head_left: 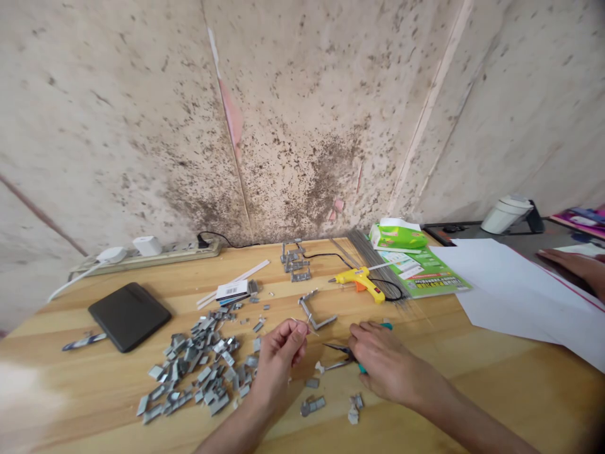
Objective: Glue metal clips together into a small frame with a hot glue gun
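Observation:
My left hand (pixel 282 350) is closed in a pinch on a short, thin wire (pixel 302 323); how far it runs behind the fingers is hidden. Needle-nose pliers (pixel 348 354) with teal handles are in my right hand (pixel 380 360), their jaws spread apart and pointing left. Just beyond my hands lies a bent grey metal piece (pixel 312 315) shaped like an angular C. Small grey pieces (pixel 312 405) rest on the table nearer to me, with a crumpled whitish scrap (pixel 353 413) beside them.
A heap of grey metal clips (pixel 203 372) spreads left of my hands. Yellow glue gun (pixel 362 280), straight wires (pixel 373 261), green tissue pack (pixel 397 236) and white paper (pixel 510 290) lie right. Black tablet (pixel 130 315) and power strip (pixel 155 257) are left. Another person's hand (pixel 581 268) shows far right.

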Motion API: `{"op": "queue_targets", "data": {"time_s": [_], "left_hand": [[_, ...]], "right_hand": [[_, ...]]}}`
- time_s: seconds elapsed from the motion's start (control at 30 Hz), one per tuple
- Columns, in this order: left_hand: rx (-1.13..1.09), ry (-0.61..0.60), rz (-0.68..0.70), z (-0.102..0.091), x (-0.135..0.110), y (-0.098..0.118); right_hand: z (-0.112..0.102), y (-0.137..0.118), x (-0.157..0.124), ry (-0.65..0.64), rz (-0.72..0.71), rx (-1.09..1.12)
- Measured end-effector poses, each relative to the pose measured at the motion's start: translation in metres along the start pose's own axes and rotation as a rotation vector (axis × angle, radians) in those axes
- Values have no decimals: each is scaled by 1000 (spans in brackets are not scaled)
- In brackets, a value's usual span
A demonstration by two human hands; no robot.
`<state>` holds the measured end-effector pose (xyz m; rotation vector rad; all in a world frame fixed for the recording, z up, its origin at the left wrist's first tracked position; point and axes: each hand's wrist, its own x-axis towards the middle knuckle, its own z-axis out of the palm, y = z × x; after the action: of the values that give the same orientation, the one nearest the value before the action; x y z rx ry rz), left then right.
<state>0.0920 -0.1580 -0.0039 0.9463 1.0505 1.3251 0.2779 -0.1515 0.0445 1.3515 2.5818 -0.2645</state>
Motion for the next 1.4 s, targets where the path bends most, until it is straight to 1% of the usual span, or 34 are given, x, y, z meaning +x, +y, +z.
{"op": "queue_targets", "data": {"time_s": [0.1, 0.17, 0.37, 0.53, 0.63, 0.7, 0.73, 0.77, 0.83, 0.87, 0.93, 1.0, 1.1, 1.2, 1.33, 1.4], "left_hand": [[12, -14, 6, -1, 0, -1], [28, -29, 15, -3, 1, -3], [68, -58, 52, -6, 3, -7], [81, -57, 63, -5, 3, -6], [112, -70, 72, -5, 1, -5], [140, -83, 76, -3, 0, -3], [155, -94, 72, -3, -2, -2], [173, -108, 66, -1, -3, -1], [220, -148, 62, 1, -7, 2], [248, -172, 67, 2, -8, 3], [297, -224, 89, 4, -11, 5], [335, -268, 101, 5, -13, 5], [397, -297, 99, 4, -13, 3], [447, -306, 95, 1, -12, 0], [475, -331, 100, 1, -11, -1], [499, -352, 99, 1, -12, -1]], "right_hand": [[13, 5, 2, 65, -40, 20], [17, 7, 3, 77, -64, 26], [14, 7, 4, 68, -74, 64], [19, 10, 5, 58, -92, 85], [15, 12, 2, 93, -110, 99], [6, 12, -2, 172, -140, 135], [0, 11, -4, 236, -160, 170], [-6, 9, -5, 320, -178, 218], [-15, 5, -7, 537, -203, 299], [-18, 2, -7, 617, -227, 316], [-20, -3, -6, 692, -282, 328], [-17, -6, -5, 676, -313, 324], [-14, -8, -5, 591, -289, 340], [-15, -6, -8, 525, -264, 412], [-17, -4, -10, 508, -225, 476], [-16, -5, -9, 479, -201, 499]]}}
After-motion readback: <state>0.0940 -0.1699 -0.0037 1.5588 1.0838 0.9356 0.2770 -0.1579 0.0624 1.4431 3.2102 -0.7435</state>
